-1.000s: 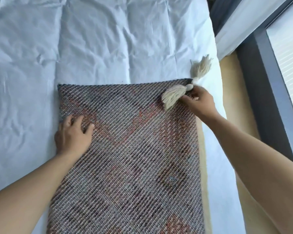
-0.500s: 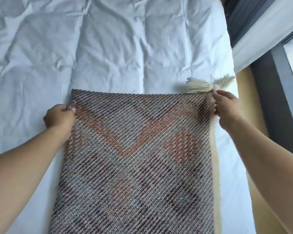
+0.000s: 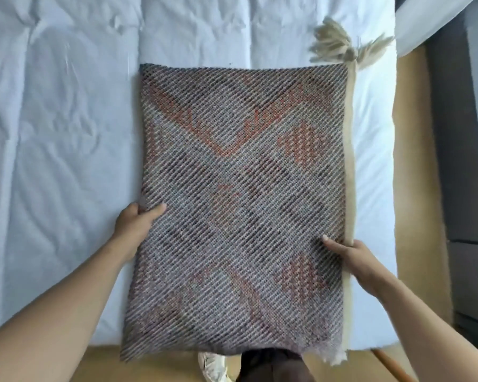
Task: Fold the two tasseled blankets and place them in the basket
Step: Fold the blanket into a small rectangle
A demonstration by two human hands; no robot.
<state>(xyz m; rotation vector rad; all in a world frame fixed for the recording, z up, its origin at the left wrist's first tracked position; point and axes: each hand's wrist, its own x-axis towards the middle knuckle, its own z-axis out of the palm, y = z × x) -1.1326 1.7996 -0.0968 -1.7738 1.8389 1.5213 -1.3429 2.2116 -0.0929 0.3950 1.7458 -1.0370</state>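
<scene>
One folded blanket (image 3: pixel 240 194), grey weave with rust-orange patterns, lies flat on the white bed (image 3: pixel 61 133), its near edge hanging over the bed's edge. Two cream tassels (image 3: pixel 340 48) splay at its far right corner. My left hand (image 3: pixel 134 224) grips its left edge, thumb on top; my right hand (image 3: pixel 353 257) grips its right edge likewise. I see no writing or labels.

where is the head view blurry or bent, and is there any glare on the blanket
Head view: soft overall; the blanket smears most at its near edge, and the tassels are fuzzy. Wide-angle bend bows the bed edges outward. Light is even daylight, with no glare on the weave; only faint shadows under the left hand and right hand.
</scene>
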